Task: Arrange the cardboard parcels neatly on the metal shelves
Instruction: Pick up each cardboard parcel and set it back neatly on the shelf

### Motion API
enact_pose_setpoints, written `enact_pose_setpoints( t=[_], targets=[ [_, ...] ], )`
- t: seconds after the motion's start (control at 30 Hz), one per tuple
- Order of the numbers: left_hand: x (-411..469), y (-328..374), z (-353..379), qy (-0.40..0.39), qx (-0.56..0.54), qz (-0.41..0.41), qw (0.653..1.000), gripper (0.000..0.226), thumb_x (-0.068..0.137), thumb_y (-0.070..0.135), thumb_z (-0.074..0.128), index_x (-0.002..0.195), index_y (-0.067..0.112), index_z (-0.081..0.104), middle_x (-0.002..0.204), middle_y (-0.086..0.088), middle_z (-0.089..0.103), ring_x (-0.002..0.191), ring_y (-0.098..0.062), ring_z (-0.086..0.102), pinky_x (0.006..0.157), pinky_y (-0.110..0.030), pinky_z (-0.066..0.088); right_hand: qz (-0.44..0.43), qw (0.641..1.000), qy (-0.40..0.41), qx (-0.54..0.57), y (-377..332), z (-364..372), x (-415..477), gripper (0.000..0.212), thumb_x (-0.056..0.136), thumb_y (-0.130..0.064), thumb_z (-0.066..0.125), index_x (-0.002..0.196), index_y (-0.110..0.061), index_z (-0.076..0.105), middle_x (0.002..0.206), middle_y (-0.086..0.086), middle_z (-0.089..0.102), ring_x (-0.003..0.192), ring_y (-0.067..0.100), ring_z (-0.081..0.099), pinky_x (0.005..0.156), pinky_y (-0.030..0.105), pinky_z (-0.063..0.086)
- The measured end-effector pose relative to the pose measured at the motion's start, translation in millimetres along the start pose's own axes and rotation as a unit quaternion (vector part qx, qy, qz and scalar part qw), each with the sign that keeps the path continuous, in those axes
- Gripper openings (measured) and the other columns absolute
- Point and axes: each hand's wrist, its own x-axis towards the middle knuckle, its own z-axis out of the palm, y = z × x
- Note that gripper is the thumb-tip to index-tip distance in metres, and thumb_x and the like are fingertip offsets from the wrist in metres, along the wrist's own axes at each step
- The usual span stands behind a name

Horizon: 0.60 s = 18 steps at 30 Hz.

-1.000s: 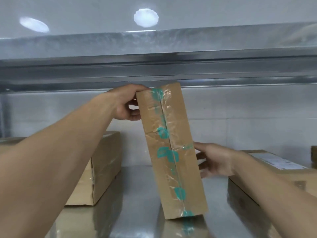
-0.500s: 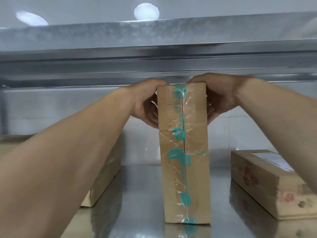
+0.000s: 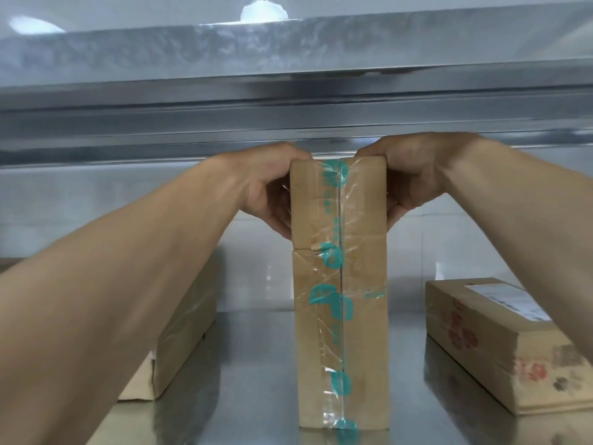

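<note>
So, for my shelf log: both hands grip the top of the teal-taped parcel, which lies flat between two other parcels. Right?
Not flat: the head view shows the teal-taped parcel standing on end, left hand and right hand gripping its top.

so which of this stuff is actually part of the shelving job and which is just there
In the job:
upright parcel, gripped at its top by left hand and right hand
flat parcel on the left
labelled parcel on the right
metal shelf under them

Just there:
ceiling lights
wall behind the shelf
</note>
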Motion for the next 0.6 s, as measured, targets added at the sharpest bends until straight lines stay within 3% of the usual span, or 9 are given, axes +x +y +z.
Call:
enact_pose_setpoints(
  t=[0.1, 0.23, 0.37, 0.5, 0.6],
  targets=[
    [-2, -1, 0, 0.007, 0.000, 0.004, 1.000, 0.045, 0.095, 0.024, 0.054, 0.054, 0.013, 0.068, 0.079, -0.012, 0.064, 0.075, -0.036, 0.068, 0.063, -0.057, 0.060, -0.006, 1.000, 0.003, 0.003, 0, 1, -3, 0.024, 0.099, -0.021, 0.057, 0.110, -0.004, 0.071, 0.101, 0.021, 0.075, 0.084, 0.043, 0.076, 0.072, 0.068, 0.059],
    [-15, 1, 2, 0.013, -0.002, 0.003, 1.000, 0.022, 0.094, 0.027, 0.057, 0.084, 0.011, 0.067, 0.097, -0.014, 0.066, 0.081, -0.038, 0.070, 0.064, -0.056, 0.060, -0.005, 1.000, 0.002, 0.015, 0, 3, -10, 0.040, 0.098, -0.027, 0.061, 0.130, -0.004, 0.066, 0.122, 0.025, 0.071, 0.095, 0.046, 0.074, 0.078, 0.072, 0.056],
    [-24, 2, 0, 0.010, -0.012, 0.014, 1.000, 0.023, 0.093, 0.032, 0.062, 0.102, 0.011, 0.065, 0.098, -0.014, 0.068, 0.080, -0.037, 0.072, 0.065, -0.054, 0.060, -0.014, 0.999, 0.010, 0.027, 0, 3, -19, 0.044, 0.095, -0.035, 0.066, 0.128, -0.006, 0.068, 0.122, 0.025, 0.071, 0.096, 0.047, 0.073, 0.082, 0.070, 0.056],
    [-28, 1, -2, 0.023, -0.014, 0.044, 0.999, 0.023, 0.093, 0.037, 0.063, 0.086, 0.015, 0.065, 0.088, -0.010, 0.067, 0.077, -0.034, 0.071, 0.069, -0.052, 0.061, -0.042, 0.998, 0.028, 0.021, -1, 6, -24, 0.037, 0.096, -0.039, 0.064, 0.115, -0.008, 0.070, 0.106, 0.022, 0.072, 0.086, 0.042, 0.075, 0.081, 0.067, 0.058],
    [-27, -3, -1, 0.039, -0.022, 0.064, 0.997, 0.021, 0.095, 0.036, 0.060, 0.085, 0.017, 0.060, 0.084, -0.008, 0.065, 0.077, -0.029, 0.068, 0.080, -0.050, 0.060, -0.071, 0.996, 0.050, 0.030, 4, 13, -24, 0.029, 0.101, -0.040, 0.061, 0.109, -0.013, 0.068, 0.104, 0.018, 0.068, 0.094, 0.038, 0.072, 0.087, 0.066, 0.057]
  ],
)
